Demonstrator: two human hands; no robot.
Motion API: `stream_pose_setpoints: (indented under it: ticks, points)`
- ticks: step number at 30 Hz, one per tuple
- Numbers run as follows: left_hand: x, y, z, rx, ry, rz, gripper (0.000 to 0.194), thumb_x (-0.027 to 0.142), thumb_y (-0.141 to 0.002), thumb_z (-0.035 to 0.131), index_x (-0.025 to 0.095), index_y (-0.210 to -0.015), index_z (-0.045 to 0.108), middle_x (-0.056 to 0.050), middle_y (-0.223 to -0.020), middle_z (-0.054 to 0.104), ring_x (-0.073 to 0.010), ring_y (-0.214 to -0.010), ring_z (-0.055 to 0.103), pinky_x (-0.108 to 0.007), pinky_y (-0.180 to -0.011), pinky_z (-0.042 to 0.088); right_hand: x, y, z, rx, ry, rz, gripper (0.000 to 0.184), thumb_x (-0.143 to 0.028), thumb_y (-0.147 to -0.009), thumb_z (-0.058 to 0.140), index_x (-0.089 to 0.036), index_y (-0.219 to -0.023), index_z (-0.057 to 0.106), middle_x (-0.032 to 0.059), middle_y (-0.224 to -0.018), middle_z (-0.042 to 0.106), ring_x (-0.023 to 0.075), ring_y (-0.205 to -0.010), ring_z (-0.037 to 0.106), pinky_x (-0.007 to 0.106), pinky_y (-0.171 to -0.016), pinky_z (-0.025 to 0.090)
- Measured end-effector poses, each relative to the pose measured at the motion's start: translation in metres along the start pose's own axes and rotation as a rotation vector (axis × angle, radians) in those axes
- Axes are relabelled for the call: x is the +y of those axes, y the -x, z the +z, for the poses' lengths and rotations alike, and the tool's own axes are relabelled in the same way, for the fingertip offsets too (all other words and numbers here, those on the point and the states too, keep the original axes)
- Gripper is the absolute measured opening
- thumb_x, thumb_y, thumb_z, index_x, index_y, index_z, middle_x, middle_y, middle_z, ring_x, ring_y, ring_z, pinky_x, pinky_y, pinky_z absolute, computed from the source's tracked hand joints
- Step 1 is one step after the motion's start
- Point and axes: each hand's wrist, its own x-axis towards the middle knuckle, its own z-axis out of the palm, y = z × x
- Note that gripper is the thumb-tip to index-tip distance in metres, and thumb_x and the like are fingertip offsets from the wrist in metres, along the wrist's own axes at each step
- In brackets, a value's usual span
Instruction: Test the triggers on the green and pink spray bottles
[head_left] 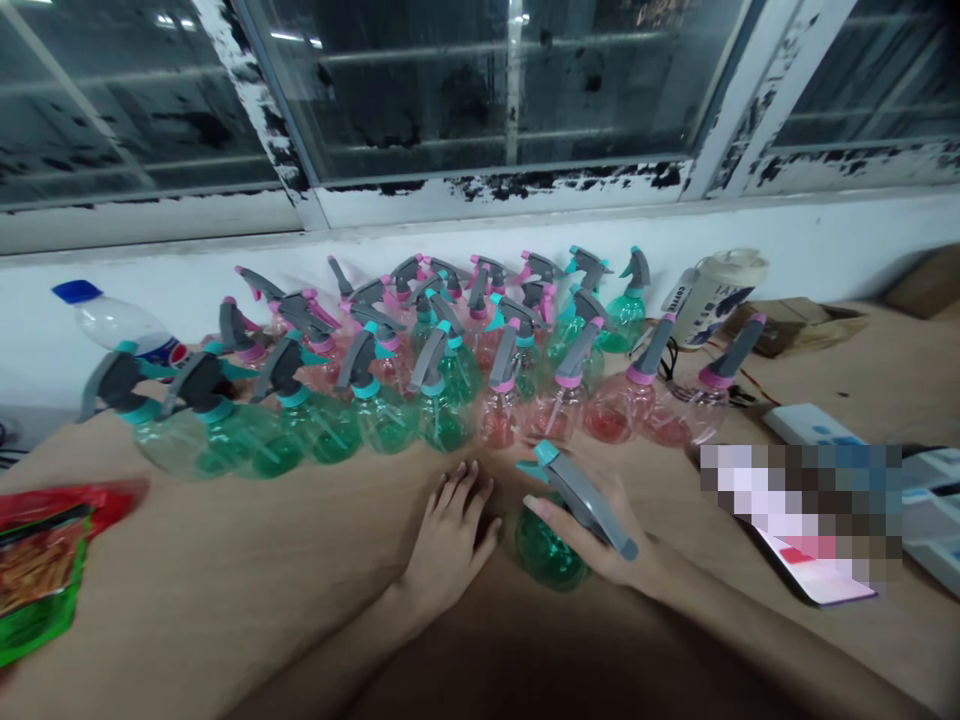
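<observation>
My right hand (600, 535) is wrapped around a green spray bottle (551, 550) with a grey and teal trigger head, close to me at the table's middle. Its thumb lies along the bottle's near side, and the other fingers are mostly hidden behind the head. To its left, my left hand (454, 535) rests flat on the tabletop with the fingers spread, holding nothing. Just beyond both hands stands a front row of spray bottles, green ones (382, 415) with teal collars on the left and pink ones (615, 408) with pink collars on the right.
More spray bottles crowd behind the front row, against the white wall. A clear drink bottle (124, 325) leans at the left, above a red and green snack packet (45, 560). At the right are a coffee cup (720, 290), a phone (817, 570) and white boxy devices (817, 428).
</observation>
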Motion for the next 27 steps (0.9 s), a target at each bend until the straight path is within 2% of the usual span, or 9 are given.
stream_pose_setpoints:
  ticks: [4,9,15,18,21,24,27]
  points:
    - [0.000,0.000,0.000,-0.017,-0.013,0.003,0.042,0.028,-0.089,0.049,0.012,-0.128,0.048,-0.016,-0.137,0.046,-0.0304,-0.128,0.039,-0.048,-0.101,0.037,0.001,0.002,0.000,-0.022,-0.012,0.033,0.037,-0.024,-0.084,0.056,-0.022,-0.121,0.053,0.0083,-0.114,0.065,0.0242,-0.109,0.059,0.044,-0.095,0.048]
    - [0.000,0.000,-0.001,-0.021,-0.009,-0.007,0.043,0.028,-0.089,0.049,0.012,-0.130,0.047,-0.016,-0.138,0.045,-0.0300,-0.128,0.039,-0.047,-0.100,0.038,0.002,0.003,0.000,-0.031,-0.046,0.078,0.030,-0.022,-0.084,0.058,-0.023,-0.114,0.057,0.0052,-0.108,0.066,0.0211,-0.103,0.061,0.039,-0.092,0.049]
    - [0.000,0.000,0.000,-0.020,0.017,-0.022,0.040,0.027,-0.089,0.049,0.013,-0.127,0.049,-0.015,-0.139,0.044,-0.0306,-0.128,0.039,-0.048,-0.100,0.038,-0.002,0.000,-0.002,0.006,-0.049,0.089,0.005,-0.020,-0.084,0.056,-0.021,-0.088,0.058,0.0014,-0.080,0.064,0.0161,-0.073,0.064,0.029,-0.066,0.052]
    - [0.001,-0.001,-0.002,-0.009,0.047,-0.029,0.038,0.026,-0.089,0.049,0.015,-0.125,0.050,-0.014,-0.138,0.046,-0.0303,-0.128,0.039,-0.048,-0.101,0.037,-0.003,0.001,-0.001,0.018,-0.022,0.100,0.003,-0.021,-0.085,0.056,-0.022,-0.082,0.055,-0.0011,-0.072,0.060,0.0136,-0.064,0.061,0.026,-0.061,0.050]
    - [0.002,-0.002,-0.009,-0.004,0.137,-0.028,0.034,0.025,-0.089,0.048,0.016,-0.123,0.051,-0.013,-0.134,0.049,-0.0282,-0.125,0.043,-0.047,-0.101,0.036,-0.002,0.002,-0.001,0.007,-0.046,0.095,0.003,-0.024,-0.086,0.055,-0.022,-0.088,0.057,0.0006,-0.080,0.063,0.0154,-0.073,0.064,0.028,-0.067,0.052]
    - [0.003,-0.001,-0.019,-0.005,0.299,0.018,0.035,0.026,-0.090,0.048,0.020,-0.124,0.047,-0.010,-0.131,0.051,-0.0252,-0.122,0.046,-0.045,-0.100,0.037,-0.002,0.000,-0.002,-0.044,-0.065,0.059,0.018,-0.026,-0.085,0.056,-0.022,-0.102,0.057,0.0054,-0.095,0.066,0.0198,-0.091,0.064,0.034,-0.078,0.053]
    - [0.005,0.004,-0.023,-0.003,0.443,0.083,0.042,0.031,-0.087,0.049,0.022,-0.127,0.042,-0.009,-0.129,0.051,-0.0259,-0.120,0.046,-0.045,-0.097,0.038,-0.004,-0.002,-0.003,-0.049,-0.048,0.010,0.030,-0.030,-0.083,0.059,-0.021,-0.112,0.056,0.0073,-0.100,0.066,0.0225,-0.100,0.063,0.038,-0.086,0.051]
